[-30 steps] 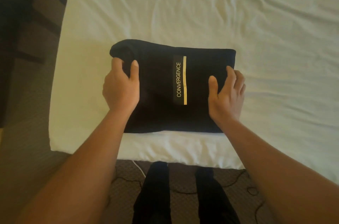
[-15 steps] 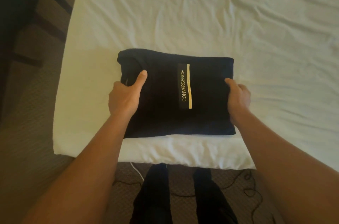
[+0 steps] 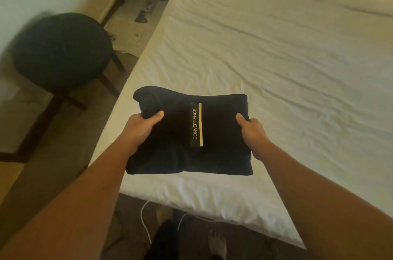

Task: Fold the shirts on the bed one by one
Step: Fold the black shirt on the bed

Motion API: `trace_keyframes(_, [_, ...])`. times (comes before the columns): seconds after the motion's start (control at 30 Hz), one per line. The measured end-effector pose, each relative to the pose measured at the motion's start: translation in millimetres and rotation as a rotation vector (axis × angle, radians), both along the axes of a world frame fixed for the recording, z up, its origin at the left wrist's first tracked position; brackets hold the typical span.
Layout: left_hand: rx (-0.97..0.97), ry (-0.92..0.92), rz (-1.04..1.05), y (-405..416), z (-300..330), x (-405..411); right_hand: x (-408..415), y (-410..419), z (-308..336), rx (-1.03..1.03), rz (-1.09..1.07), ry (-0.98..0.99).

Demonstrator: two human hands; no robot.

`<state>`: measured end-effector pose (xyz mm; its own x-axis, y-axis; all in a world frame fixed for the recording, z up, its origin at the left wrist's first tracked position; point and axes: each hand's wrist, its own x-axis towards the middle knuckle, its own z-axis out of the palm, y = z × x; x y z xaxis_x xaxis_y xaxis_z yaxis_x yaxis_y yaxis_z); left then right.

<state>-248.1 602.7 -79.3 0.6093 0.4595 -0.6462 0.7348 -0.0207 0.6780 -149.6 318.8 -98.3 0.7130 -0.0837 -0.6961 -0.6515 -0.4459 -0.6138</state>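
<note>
So, both hands were clamped on the folded black shirt (image 3: 187, 132) — left hand (image 3: 142, 125) gripped its left edge, thumb on top, fingers tucked under; right hand (image 3: 253, 132) pinched the right edge the same way. The shirt sagged a little in the middle, "CONVERGENCE" label with a yellow stripe facing up. It sat over the near corner of the bed (image 3: 287, 57); whether it touched the white, wrinkled sheet I couldn't tell. Left of the bed — a dark round stool (image 3: 61, 49) on the floor, white cable (image 3: 145, 223) by the person's feet.
</note>
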Motion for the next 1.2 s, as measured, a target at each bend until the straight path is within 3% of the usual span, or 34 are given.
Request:
trace_keyframes(0.33, [-0.004, -0.186, 0.266, -24, 163, -67, -8, -1, 166, 0.188, 0.269, -0.171])
trace_keyframes(0.47, [0.004, -0.228, 0.367, 23, 163, -102, -20, 23, 211, 0.209, 0.374, -0.221])
trace_keyframes(0.63, [0.112, -0.269, 0.465, 14, 258, -153, -39, 72, 249, 0.242, 0.52, -0.243])
trace_keyframes(0.83, [0.243, -0.276, 0.602, 56, 282, -225, -84, 150, 276, 0.315, 0.673, -0.296])
trace_keyframes(1.2, [0.206, -0.357, 0.819, 181, 293, -375, -195, 331, 298, 0.409, 0.913, -0.383])
